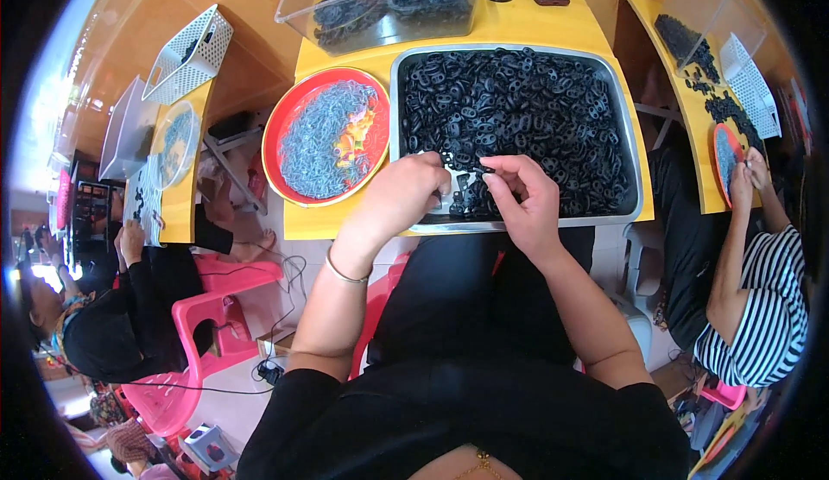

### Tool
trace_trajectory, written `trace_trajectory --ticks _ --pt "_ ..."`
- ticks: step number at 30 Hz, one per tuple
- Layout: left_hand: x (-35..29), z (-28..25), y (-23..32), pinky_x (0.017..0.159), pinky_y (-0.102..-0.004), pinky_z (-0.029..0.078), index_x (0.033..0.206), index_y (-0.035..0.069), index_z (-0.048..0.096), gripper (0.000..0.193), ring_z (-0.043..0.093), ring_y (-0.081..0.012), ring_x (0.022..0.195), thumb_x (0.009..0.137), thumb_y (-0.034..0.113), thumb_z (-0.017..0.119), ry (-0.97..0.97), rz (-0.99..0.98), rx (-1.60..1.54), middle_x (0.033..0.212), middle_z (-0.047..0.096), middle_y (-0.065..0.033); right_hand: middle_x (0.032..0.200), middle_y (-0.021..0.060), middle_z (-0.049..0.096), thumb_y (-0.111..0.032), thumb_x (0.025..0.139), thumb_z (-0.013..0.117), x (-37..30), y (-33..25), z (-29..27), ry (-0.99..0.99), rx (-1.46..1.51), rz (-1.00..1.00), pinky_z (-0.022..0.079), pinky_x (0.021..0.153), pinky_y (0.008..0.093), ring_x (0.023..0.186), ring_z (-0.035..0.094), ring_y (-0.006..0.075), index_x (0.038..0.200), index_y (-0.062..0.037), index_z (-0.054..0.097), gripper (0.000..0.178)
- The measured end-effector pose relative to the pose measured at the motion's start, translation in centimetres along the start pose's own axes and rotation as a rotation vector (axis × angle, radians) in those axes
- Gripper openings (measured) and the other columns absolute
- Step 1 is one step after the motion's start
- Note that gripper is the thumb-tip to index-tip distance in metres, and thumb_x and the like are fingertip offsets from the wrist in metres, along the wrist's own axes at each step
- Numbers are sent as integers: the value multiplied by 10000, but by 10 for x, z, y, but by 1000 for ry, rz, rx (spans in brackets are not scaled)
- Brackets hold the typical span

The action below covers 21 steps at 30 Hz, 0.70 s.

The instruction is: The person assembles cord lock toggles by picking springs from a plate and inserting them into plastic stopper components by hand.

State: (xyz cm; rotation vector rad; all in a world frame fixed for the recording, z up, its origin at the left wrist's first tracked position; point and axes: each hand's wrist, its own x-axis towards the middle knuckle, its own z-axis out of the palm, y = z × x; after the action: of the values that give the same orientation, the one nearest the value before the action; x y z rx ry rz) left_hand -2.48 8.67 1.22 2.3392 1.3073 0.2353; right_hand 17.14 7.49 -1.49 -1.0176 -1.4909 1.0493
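Just below the centre of the frame, both hands meet over the near rim of a rectangular metal tray [641, 193] heaped with small black rubber rings [518, 100]. The tray's long axis runs left to right across the yellow table [553, 21].

The left hand [399, 195] is curled into a loose fist, knuckles up, with its fingertips tucked down at the tray's near edge; what they pinch is hidden beneath the hand. The right hand [525, 199] has thumb and forefinger closed on one small black ring [485, 170], which lies roughly level and points left toward the other hand; its remaining fingers are bent and loosely spread. The two hands are near each other, not touching.

Left of the tray, just beside it, sits a round red plate [278, 128] filled with pale grey strands [324, 139]. At the top of the frame a clear plastic bin [380, 14] holds more black rings.

At the right edge a person in a striped shirt [768, 307] works at another yellow table, and at the lower left a person in black [112, 325] sits by a pink plastic chair [211, 312]. A white lattice basket [186, 53] stands in the upper left.
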Motion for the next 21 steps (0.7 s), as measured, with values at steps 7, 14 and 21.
trace_trajectory --ticks 7,14,21 --pt "3 -22 -2 706 -402 492 896 37 632 186 616 -328 805 713 8 616 134 25 -15 834 640 -132 844 57 608 -6 815 611 1 2 0 19 3 -19 472 612 213 695 594 92 973 -29 644 164" --pt "11 -11 -1 717 -382 484 882 49 637 140 596 -292 836 743 59 619 96 241 -64 783 618 -117 843 55 612 -5 811 615 0 3 1 19 16 -21 468 606 208 688 590 88 974 -31 645 168" --pt "5 -12 -3 698 -391 484 823 37 636 100 590 -311 790 731 76 640 -191 122 -27 795 593 -124 831 54 612 -3 806 616 1 3 1 22 53 -30 458 592 208 677 580 85 968 -31 646 167"
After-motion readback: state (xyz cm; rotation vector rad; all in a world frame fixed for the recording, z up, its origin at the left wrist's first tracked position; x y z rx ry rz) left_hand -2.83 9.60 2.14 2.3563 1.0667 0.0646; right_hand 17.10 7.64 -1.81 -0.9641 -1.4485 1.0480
